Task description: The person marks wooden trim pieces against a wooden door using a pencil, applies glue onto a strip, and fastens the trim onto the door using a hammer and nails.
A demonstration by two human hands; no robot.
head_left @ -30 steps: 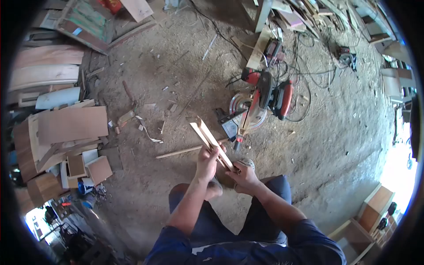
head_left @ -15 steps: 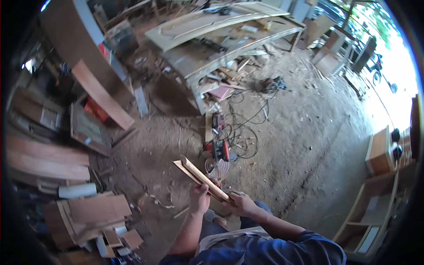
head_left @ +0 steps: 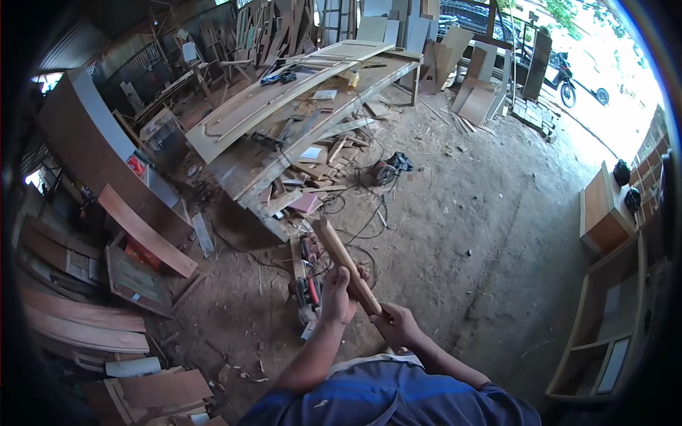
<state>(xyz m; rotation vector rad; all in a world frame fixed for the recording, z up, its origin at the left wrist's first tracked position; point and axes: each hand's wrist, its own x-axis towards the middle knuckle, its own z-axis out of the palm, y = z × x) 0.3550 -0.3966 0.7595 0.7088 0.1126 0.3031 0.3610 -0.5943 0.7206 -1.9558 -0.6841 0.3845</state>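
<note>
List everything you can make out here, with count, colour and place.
Held wood: count unclear, tan, both hands
Mitre saw: one, red and black, left of hands
Workbench: one, brown, upper left
Panel: at least one, tan, on workbench
Offcuts: many, mixed, by workbench
Power tool: one, dark, floor
Cabinet: one, brown, right
Shelf unit: one, brown, lower right
Motorbike: at least one, dark, upper right
Boards: many, brown, left
Shirt: one, blue, bottom
Left hand: one, bare, gripping wood
Right hand: one, bare, gripping wood

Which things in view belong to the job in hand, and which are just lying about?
In the job:
- wood strip, in left hand and right hand
- red saw, perhaps; untouched

Apparently lying about:
- pink piece
- cabinet
- motorbike
</note>
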